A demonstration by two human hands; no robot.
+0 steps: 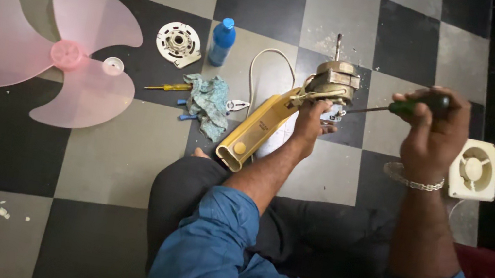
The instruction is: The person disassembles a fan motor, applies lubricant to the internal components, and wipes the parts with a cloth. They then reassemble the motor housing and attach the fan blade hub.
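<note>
A person sits on a checkered floor point(125, 159) of dark and grey squares, seen from above. The left hand point(312, 117) is near the middle of the view, with its fingers wrapped tight around a fan motor point(335, 80) that has a thin metal shaft sticking up toward 12 o'clock. A yellow fan neck point(256, 131) runs down from the motor toward 7 o'clock. The right hand point(435, 130) is at 3 o'clock from the motor, fingers closed in a fist around the green handle of a screwdriver point(398, 107). The tip of the tool points toward 9 o'clock and touches the motor. Far off at 9 o'clock lies a pink fan blade point(49, 51) with three wings. A round white part point(178, 43) and a blue bottle point(222, 41) sit near 11 o'clock from the motor. A crumpled cloth point(210, 104) and a small yellow screwdriver point(168, 87) lie at 9 o'clock, close by. A small white fan point(473, 169) rests at 4 o'clock, just past the right hand.
</note>
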